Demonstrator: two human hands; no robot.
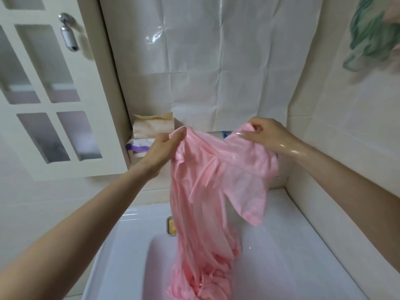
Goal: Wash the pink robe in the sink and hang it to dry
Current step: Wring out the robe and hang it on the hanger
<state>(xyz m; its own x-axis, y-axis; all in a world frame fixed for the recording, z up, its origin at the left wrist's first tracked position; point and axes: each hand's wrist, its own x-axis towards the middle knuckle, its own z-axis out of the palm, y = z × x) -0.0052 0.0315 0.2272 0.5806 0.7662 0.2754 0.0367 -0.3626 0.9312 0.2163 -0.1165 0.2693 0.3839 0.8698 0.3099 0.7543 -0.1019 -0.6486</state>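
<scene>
Robe: the pink robe [216, 180] hangs from both hands above the sink [129, 224]. Its top edge is raised over the back edge, and its lower end lies bunched in the basin toward the front edge.
Left hand: the left hand [164, 146] grips the robe's upper left corner, with the fingers curled round a fold of cloth.
Right hand: the right hand [266, 135] pinches the upper right part of the same edge between thumb and fingers. The wrist shines wet.
Step in hand: this looks like lifting and spreading the robe to find its shape, either to rinse it through or to let it drain. Which of the two cannot be told.
Doing it well: the person should hold the two grips apart along one seam so the cloth opens flat rather than twisting. The load should stay over the basin so that drips fall inside the rim.
Handling: wet cloth of this kind is probably heavy and slippery, so a full curl of the fingers should serve better than a fingertip pinch.
Risk: a sleeve flap hangs toward the right edge and could drip on the ledge there.
Nearby: a soap dish [171, 226] sits at the back edge just left of the robe. Tissue packs [151, 128] are stacked at the back left corner, and a green cloth [372, 33] hangs on the wall to the right.
</scene>
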